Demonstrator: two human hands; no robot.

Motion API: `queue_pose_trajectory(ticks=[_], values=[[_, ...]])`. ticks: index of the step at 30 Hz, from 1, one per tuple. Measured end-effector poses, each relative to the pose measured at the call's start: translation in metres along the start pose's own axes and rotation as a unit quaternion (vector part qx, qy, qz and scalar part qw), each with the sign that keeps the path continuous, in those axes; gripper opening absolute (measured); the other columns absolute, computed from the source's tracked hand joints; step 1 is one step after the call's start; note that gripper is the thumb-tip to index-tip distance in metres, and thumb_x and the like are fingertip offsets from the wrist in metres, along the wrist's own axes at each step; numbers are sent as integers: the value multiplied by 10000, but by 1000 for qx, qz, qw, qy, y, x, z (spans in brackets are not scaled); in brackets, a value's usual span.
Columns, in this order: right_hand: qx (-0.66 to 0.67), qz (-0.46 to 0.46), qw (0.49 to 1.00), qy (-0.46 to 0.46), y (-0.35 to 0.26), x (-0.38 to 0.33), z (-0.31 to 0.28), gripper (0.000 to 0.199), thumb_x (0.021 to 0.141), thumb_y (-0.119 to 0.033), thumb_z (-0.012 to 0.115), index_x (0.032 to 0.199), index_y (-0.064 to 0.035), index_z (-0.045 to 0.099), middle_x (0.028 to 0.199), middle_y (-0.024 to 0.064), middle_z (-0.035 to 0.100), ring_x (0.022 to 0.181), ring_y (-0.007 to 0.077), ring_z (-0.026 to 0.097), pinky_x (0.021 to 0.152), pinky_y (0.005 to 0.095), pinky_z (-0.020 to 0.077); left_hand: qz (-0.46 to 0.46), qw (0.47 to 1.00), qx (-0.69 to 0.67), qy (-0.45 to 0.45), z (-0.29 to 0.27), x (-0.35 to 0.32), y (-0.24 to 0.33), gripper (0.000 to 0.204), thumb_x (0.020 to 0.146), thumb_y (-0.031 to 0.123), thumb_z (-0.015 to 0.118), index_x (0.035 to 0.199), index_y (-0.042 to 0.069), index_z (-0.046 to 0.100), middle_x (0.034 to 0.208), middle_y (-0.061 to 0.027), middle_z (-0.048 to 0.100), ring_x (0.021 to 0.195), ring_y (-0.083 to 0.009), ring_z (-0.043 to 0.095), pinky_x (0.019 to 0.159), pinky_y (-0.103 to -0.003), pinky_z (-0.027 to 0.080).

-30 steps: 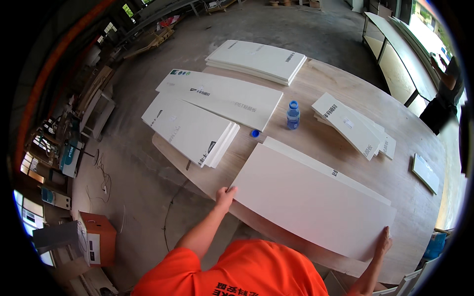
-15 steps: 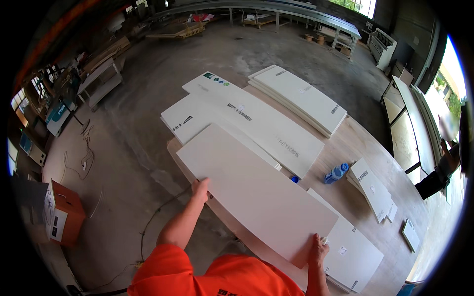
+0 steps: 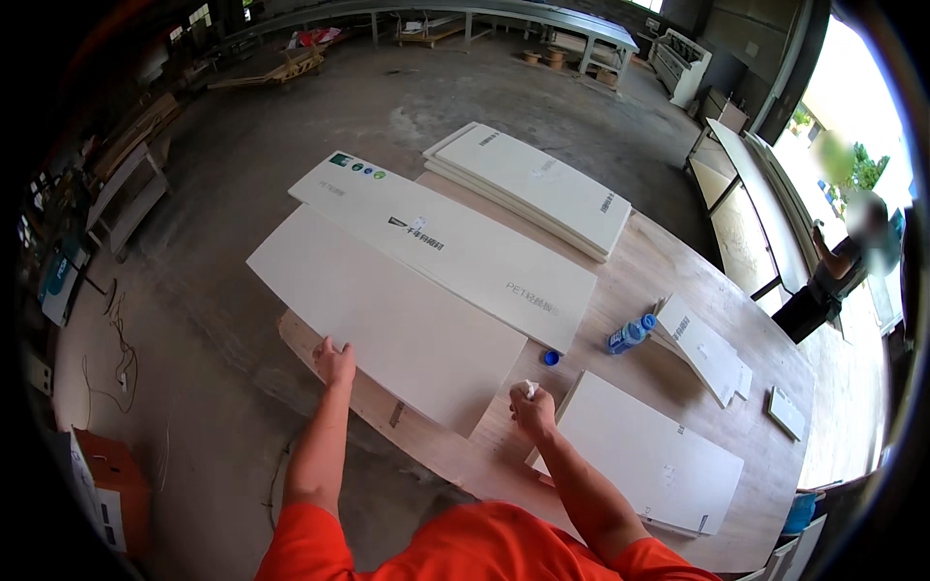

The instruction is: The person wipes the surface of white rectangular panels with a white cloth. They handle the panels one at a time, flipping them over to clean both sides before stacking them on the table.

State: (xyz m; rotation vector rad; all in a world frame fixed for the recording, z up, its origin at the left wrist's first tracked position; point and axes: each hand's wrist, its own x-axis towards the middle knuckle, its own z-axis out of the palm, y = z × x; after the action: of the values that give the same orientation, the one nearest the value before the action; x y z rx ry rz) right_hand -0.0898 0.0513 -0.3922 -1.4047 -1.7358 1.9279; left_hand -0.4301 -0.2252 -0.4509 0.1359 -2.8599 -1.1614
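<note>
A plain white panel (image 3: pixel 387 315) lies on the wooden-topped table, covering part of a printed white panel (image 3: pixel 441 242) behind it. My left hand (image 3: pixel 334 360) is closed on its near edge, fingers curled at the rim. Off the panel's right end, my right hand (image 3: pixel 533 414) is over the table, closed around a crumpled white wad (image 3: pixel 526 388), maybe cloth or tissue. Close by my right hand are a blue bottle cap (image 3: pixel 551 358) and an uncapped blue bottle (image 3: pixel 632 334). Under my right forearm lies another stack of white panels (image 3: pixel 659 450).
A stack of white panels (image 3: pixel 533 184) sits at the table's far side. Smaller panels (image 3: pixel 702 353) and a little board (image 3: pixel 785 413) lie to the right. Another person (image 3: pixel 843 266) stands beside a long rack (image 3: pixel 760 198). An orange-brown box (image 3: pixel 114 489) is on the floor at left.
The plain panel has moved left and now lies over the smaller printed board. My right hand has let go of its right end and keeps the white wad. The view has shifted right.
</note>
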Motion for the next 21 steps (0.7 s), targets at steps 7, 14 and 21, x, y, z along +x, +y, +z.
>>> queue_pose_trajectory(ticks=[7, 14, 21], values=[[111, 101, 981, 122, 57, -73, -131, 227, 949, -252, 700, 989, -29, 677, 832, 70, 691, 685, 172, 681, 584, 325, 562, 351, 915, -149, -133, 24, -211, 76, 440, 875, 64, 712, 1290, 5, 577, 1449, -226, 486, 1359, -420, 441, 1122, -524, 375], [21, -64, 897, 436, 146, -115, -280, 218, 1025, -225, 647, 1123, -32, 666, 872, 66, 706, 756, 178, 679, 680, 332, 538, 420, 801, -155, -398, 85, -385, 117, 551, 887, 157, 721, 1369, -32, 529, 1409, -241, 523, 1291, -428, 529, 1086, -491, 451], [-520, -143, 750, 382, 121, -63, -374, 719, 967, -474, 659, 1497, -26, 473, 1553, 214, 468, 1459, 377, 413, 1203, 492, 303, 382, 855, -72, -343, 146, -442, 82, 723, 977, 294, 668, 1504, -79, 342, 1456, -339, 455, 1321, -492, 487, 1118, -517, 413]])
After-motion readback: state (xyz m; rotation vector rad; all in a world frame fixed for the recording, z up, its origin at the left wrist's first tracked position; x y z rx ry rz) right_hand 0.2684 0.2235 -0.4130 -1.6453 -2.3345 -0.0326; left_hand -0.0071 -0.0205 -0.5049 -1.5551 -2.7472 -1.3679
